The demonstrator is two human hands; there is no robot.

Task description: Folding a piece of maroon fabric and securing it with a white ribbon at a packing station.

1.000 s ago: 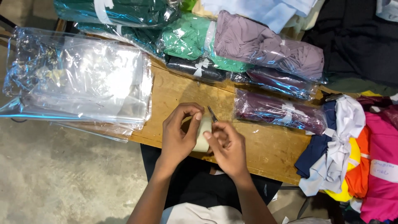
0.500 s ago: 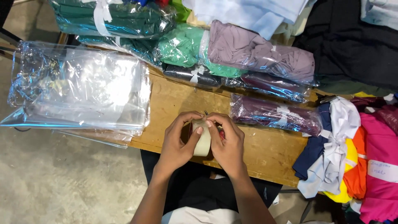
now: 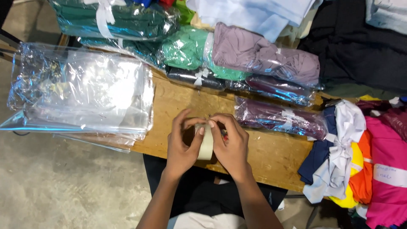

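Both my hands meet over the near edge of a wooden table. Between them stands a roll of pale masking tape, seen edge-on. My left hand cups the roll from the left, thumb on its top. My right hand closes on it from the right, fingertips pinching at the top of the roll. A small dark and red object shows under my right fingers; I cannot tell what it is.
A stack of clear plastic bags lies at the left. Bagged folded garments sit behind: dark purple, mauve, green, teal. Loose coloured clothes pile at the right. Concrete floor lies below.
My hands have come together on the tape roll. A second ago my right hand was apart from it, holding a small thin tool; now both hands grip the roll.
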